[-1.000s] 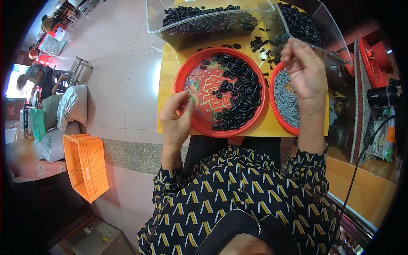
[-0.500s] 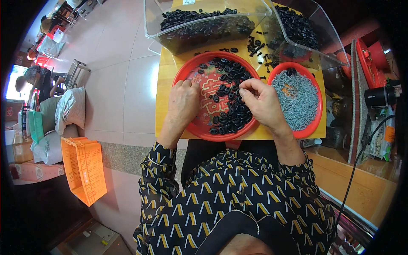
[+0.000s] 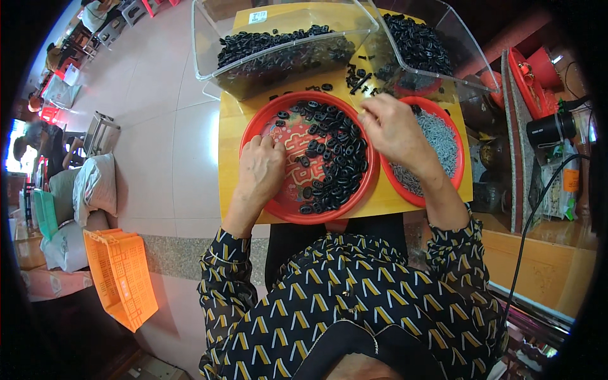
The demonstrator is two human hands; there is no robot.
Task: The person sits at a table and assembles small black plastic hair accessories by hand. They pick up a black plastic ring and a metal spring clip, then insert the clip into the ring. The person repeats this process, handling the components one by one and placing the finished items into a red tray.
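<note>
A round red tray (image 3: 253, 120) with a printed pattern holds many small black oval pieces (image 3: 345, 155) with holes, heaped mostly on its right side. My left hand (image 3: 263, 166) is closed, knuckles up, over the tray's left part; whatever its curled fingers hold is hidden. My right hand (image 3: 396, 130) hovers between this tray and a smaller red tray (image 3: 460, 136) of silvery screws (image 3: 440, 142). Its fingers are bent together in a pinch above the rim of the larger tray, and I cannot make out anything in them.
Two clear plastic bins (image 3: 285, 47) (image 3: 421, 47) of black parts stand at the far side of the yellow table (image 3: 229, 126). Loose black bits (image 3: 358, 79) lie near them. An orange crate (image 3: 120, 278) is on the floor at left. A black cable (image 3: 529, 244) hangs at right.
My right hand has moved from above the black pieces to the far right, toward the gap between the trays. The left hand stays closed over the tray's left part. The view has shifted slightly.
</note>
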